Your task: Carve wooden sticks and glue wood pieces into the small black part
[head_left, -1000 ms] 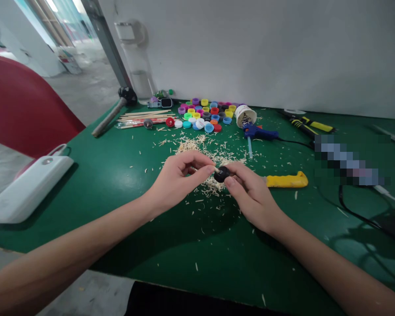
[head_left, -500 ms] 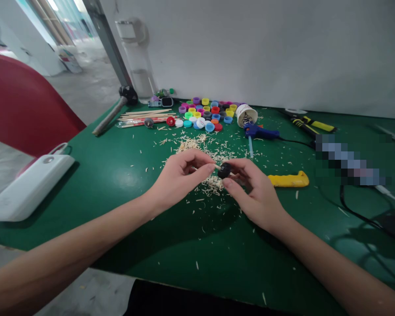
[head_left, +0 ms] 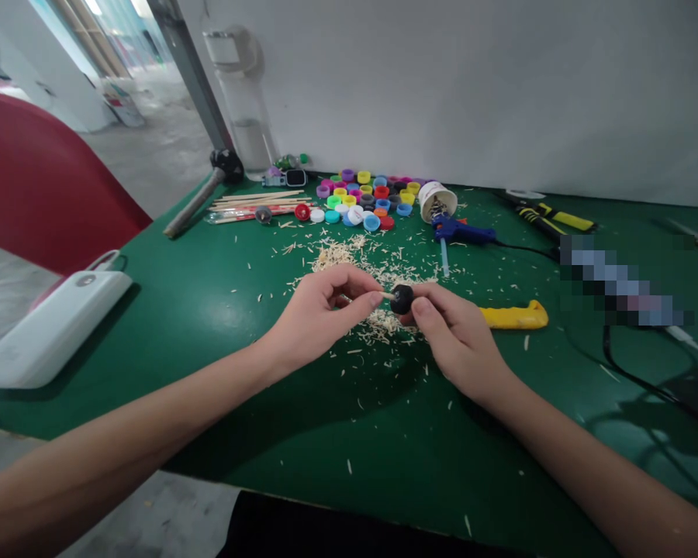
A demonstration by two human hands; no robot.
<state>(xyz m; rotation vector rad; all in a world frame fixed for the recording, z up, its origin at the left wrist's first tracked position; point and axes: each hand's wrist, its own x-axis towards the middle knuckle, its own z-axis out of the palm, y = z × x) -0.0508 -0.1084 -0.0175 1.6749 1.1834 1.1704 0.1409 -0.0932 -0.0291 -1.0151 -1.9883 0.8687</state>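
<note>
My left hand [head_left: 334,310] is closed, its thumb and forefinger pinching a thin wooden stick [head_left: 387,295]. The stick's right end meets a black bottle cap [head_left: 402,299]; whether it passes right through cannot be seen. On the cap's right side, my right hand [head_left: 457,333] grips it between thumb and fingers. Both hands hover over a scatter of wood shavings [head_left: 378,322]. Just beyond my right hand lies a yellow-handled cutter [head_left: 515,316], its front part hidden behind the fingers.
Colourful bottle caps [head_left: 349,200] cluster at the back beside wooden sticks [head_left: 256,203] and a mallet [head_left: 201,198]. A blue glue gun [head_left: 462,231] lies by a tipped paper cup [head_left: 439,201]. Pliers [head_left: 540,217] and cables are at right, a white power bank [head_left: 52,325] at left.
My right hand has shifted slightly right and its fingers have closed more on the cap's right side. The cap has turned and moved slightly right; my left hand stays nearly still.
</note>
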